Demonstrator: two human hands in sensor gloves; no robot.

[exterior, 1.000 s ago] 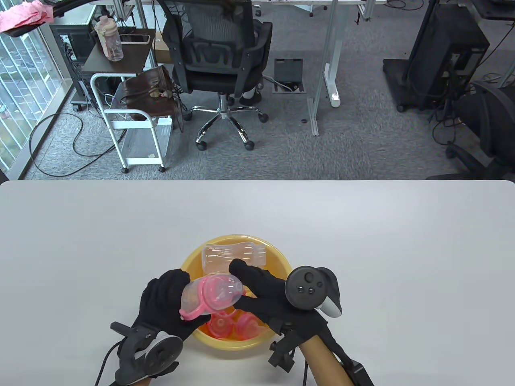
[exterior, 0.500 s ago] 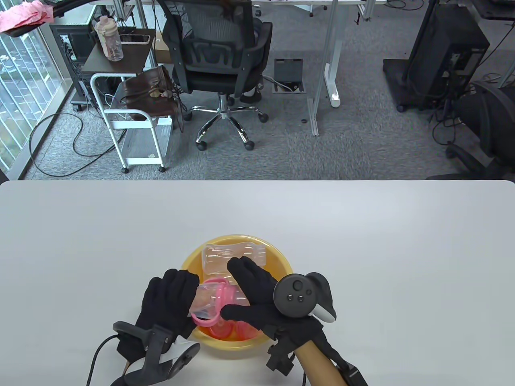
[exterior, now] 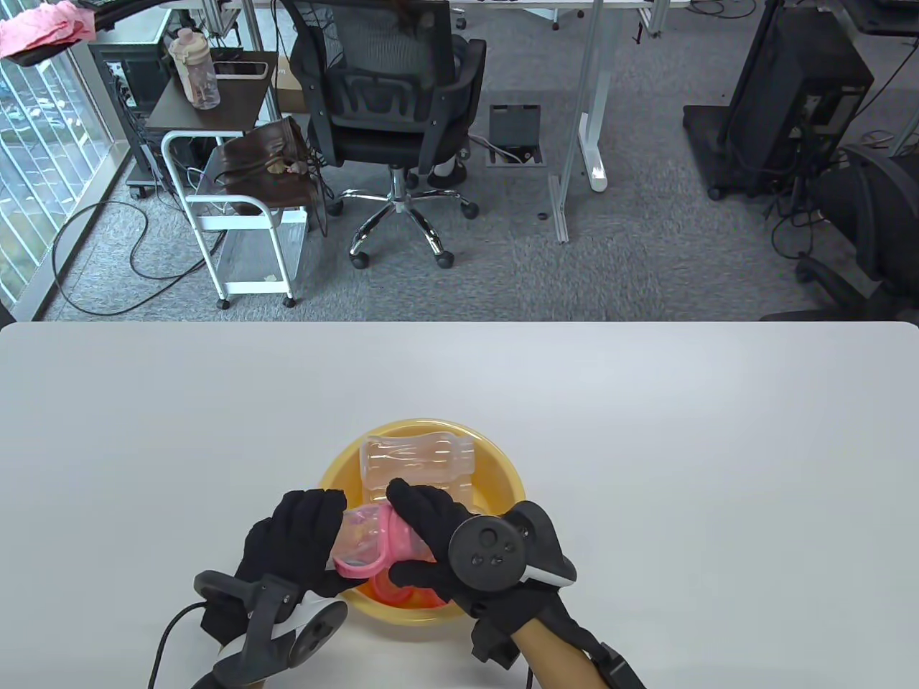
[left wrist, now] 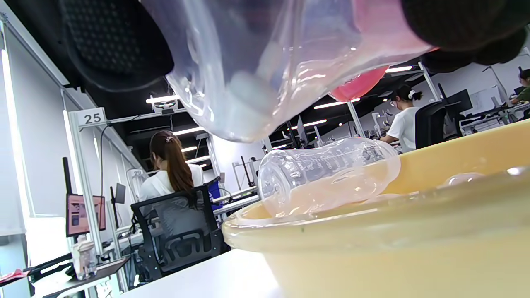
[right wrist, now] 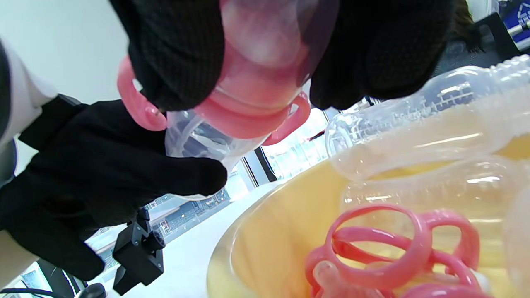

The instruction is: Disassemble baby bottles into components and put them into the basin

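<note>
A baby bottle hangs over the near-left part of the yellow basin (exterior: 504, 479). My left hand (exterior: 309, 535) grips its clear body (exterior: 353, 537) from the left. My right hand (exterior: 399, 535) has its fingers (right wrist: 174, 54) and thumb curled round the pink handled collar (exterior: 396, 544) and clear cap (right wrist: 269, 37). The left wrist view shows the held body (left wrist: 248, 66) right above the basin rim (left wrist: 372, 225). A clear bottle body (exterior: 416, 455) lies in the basin's far side. Pink rings (right wrist: 374, 248) lie on the basin floor.
The white table (exterior: 718, 445) stretches around the basin on all sides. Beyond its far edge stand an office chair (exterior: 391, 93) and a white trolley (exterior: 240, 215) on grey carpet. A second clear bottle body (right wrist: 430, 182) lies in the basin.
Both hands drew slightly left and nearer with the bottle. My right hand rolled over the pink collar, its tracker swinging left, and the cap end that faced up is now covered by its fingers.
</note>
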